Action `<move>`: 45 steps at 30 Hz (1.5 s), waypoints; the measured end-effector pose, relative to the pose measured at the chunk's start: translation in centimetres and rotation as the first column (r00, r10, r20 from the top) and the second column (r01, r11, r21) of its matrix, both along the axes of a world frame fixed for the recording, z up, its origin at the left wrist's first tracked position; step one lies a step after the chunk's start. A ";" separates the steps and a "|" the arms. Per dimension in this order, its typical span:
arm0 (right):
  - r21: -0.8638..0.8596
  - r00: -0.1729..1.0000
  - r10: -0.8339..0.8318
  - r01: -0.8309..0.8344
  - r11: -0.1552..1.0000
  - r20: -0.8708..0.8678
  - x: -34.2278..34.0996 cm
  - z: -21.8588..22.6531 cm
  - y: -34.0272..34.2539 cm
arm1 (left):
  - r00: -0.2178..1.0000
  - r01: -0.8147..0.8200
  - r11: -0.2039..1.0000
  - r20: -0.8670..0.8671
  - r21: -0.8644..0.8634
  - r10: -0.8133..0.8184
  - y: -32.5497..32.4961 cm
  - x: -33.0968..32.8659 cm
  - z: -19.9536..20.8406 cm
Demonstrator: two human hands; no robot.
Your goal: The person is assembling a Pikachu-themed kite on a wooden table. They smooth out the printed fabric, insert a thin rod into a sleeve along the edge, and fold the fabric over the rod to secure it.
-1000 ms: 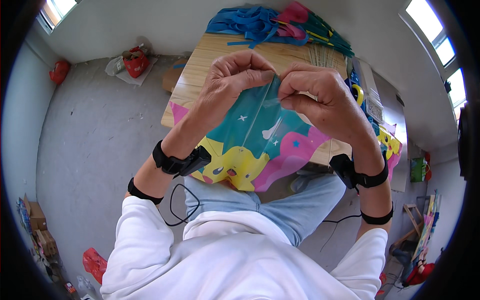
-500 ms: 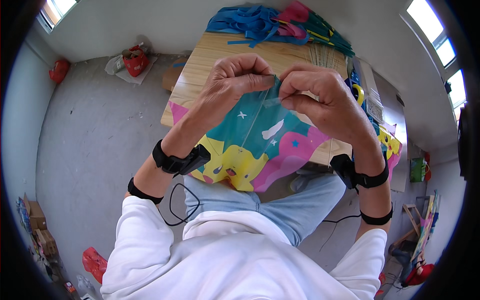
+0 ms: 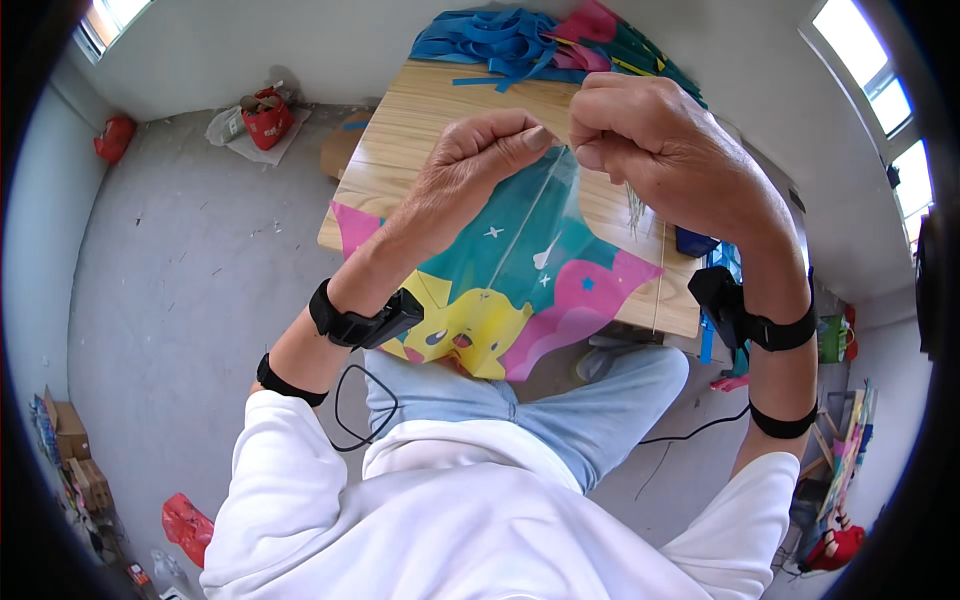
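Note:
A kite [image 3: 545,225] of thin teal, pink and yellow sheeting hangs in front of me, its lower edge above my lap. It bears a yellow cartoon face, white stars and a straight lengthwise line. My left hand [image 3: 470,165] pinches the kite's top corner between thumb and bent fingers. Just right of that corner, my right hand [image 3: 645,130] is raised with its fingers curled closed. What they hold, if anything, is hidden. Beyond the hands lies the wooden table [image 3: 395,125].
Blue ribbons [image 3: 485,45] and folded teal and pink sheets [image 3: 645,45] lie along the table's far edge. Thin sticks [image 3: 636,210] show below my right hand. A red bag [image 3: 267,122] and a cardboard box [image 3: 343,155] stand on the floor to the left.
My right hand has moved up and to the right, off the kite's top edge, and its fingers have closed tighter. My left hand keeps its pinch on the corner.

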State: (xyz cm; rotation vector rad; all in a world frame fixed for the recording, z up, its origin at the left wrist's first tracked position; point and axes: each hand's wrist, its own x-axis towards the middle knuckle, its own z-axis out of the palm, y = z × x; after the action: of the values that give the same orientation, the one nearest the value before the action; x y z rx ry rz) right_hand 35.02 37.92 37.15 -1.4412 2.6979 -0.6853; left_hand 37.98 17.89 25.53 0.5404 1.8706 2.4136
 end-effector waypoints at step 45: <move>-0.541 0.956 -0.230 0.294 0.788 0.184 -2.2 -0.6 1.5 | 0.997 -0.071 0.991 -0.046 -0.113 0.066 -0.3 0.6 1.2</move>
State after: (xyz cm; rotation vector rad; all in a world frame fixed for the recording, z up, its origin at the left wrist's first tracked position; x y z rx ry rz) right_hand 32.83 39.41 36.51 -1.0316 2.7571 -1.6474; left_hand 38.54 17.55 26.72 0.5314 2.0627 2.3337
